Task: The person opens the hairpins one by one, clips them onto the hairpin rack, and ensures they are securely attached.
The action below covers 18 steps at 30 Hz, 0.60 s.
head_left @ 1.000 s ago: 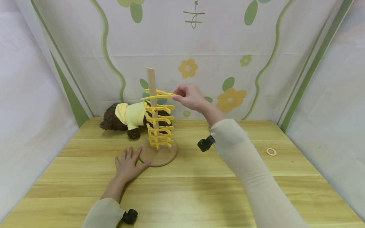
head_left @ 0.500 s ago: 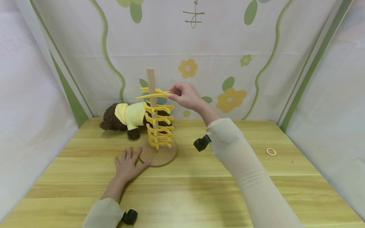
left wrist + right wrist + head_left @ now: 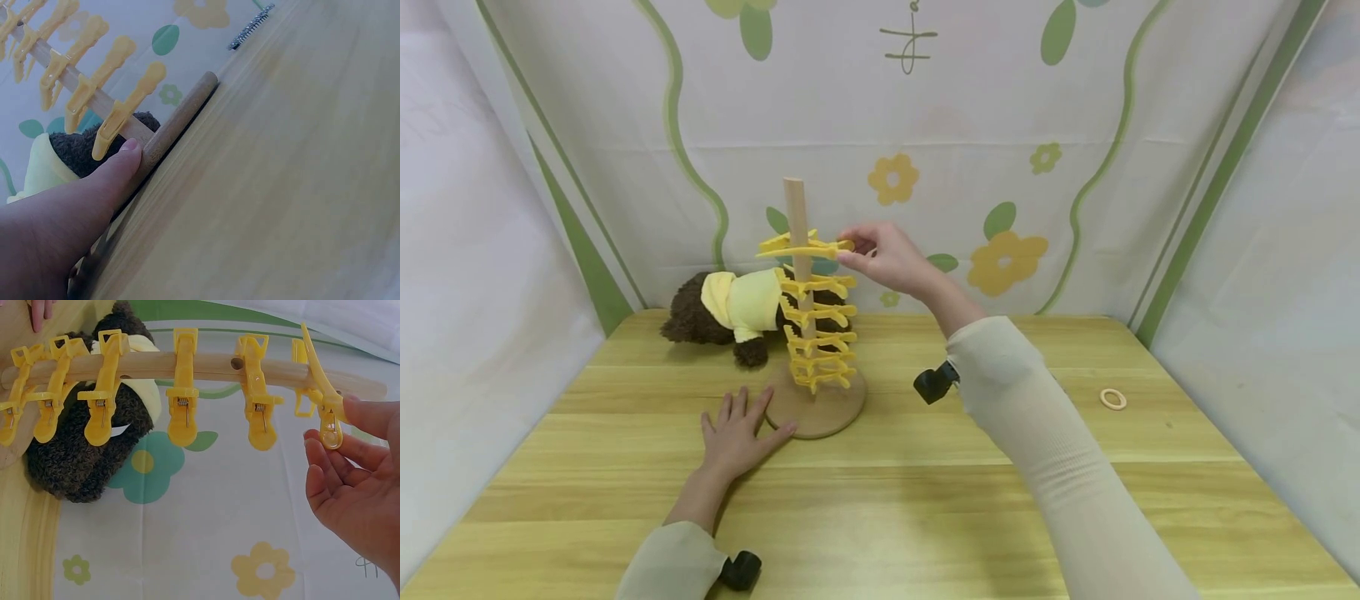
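Note:
A wooden pole (image 3: pixel 795 202) rises from a round wooden base (image 3: pixel 823 414); several yellow plastic spring clips (image 3: pixel 820 312) are clamped along it, one above another. Near the upper part of the pole, my right hand (image 3: pixel 887 258) pinches the handle end of another yellow spring clip (image 3: pixel 319 369) between thumb and fingers. Its jaws stand spread, one on each side of the pole. My left hand (image 3: pixel 733 442) rests with fingers spread on the table, left of the base. In the left wrist view, its thumb (image 3: pixel 125 159) presses on the base's edge; the other fingers are hidden there.
Behind the pole lies a dark brown plush toy (image 3: pixel 752 302) in a yellow top, on its side. A small pale ring (image 3: pixel 1113 399) is at the table's right. Silvery coiled item (image 3: pixel 251 27) lies beyond the base. Printed fabric walls (image 3: pixel 1075 167) enclose the table (image 3: pixel 865 517).
My right hand has moved slightly left with the pinched clip, so its jaws now reach farther past the pole. The left hand has stayed in place.

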Each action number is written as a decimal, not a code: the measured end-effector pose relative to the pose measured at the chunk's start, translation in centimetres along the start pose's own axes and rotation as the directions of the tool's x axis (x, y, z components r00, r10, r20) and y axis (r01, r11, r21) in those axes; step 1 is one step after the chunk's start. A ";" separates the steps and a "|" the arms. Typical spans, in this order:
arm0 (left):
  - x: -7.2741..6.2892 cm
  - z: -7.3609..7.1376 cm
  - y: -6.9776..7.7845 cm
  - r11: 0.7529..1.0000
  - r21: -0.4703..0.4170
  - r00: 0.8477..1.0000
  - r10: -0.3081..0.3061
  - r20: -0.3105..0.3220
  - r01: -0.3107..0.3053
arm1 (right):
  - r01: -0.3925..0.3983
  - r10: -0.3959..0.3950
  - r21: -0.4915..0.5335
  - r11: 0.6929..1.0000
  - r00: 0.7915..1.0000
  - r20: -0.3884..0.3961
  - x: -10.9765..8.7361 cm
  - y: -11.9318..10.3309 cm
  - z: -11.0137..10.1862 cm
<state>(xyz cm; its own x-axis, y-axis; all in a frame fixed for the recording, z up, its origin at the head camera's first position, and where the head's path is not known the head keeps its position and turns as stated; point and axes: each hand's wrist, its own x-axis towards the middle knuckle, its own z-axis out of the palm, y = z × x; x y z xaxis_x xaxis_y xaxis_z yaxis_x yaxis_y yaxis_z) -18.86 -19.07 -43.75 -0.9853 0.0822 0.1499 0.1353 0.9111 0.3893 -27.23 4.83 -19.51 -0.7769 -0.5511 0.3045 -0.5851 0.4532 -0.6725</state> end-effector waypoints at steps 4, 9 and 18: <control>0.0 0.1 0.0 1.000 0.001 1.000 -0.001 -0.003 0.001 | -0.008 0.008 0.008 1.000 1.000 0.013 -0.3 0.1 -0.3; 0.2 0.2 -0.2 1.000 -0.002 1.000 0.002 0.005 -0.002 | 0.002 -0.002 -0.063 0.998 1.000 0.003 -1.5 0.9 -1.2; 0.9 -2.8 0.7 0.999 0.044 0.999 -0.001 -0.050 0.003 | 0.008 -0.005 -0.438 0.899 1.000 0.007 -7.8 5.0 -2.2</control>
<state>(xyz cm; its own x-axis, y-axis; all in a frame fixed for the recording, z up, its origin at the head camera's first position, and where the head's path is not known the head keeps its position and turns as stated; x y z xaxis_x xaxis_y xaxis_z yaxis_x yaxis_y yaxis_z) -19.38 -19.51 -40.77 -0.9790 0.0610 0.1946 0.1272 0.9284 0.3491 -24.57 12.98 -23.74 -0.7720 -0.5584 0.3035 -0.6340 0.7100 -0.3064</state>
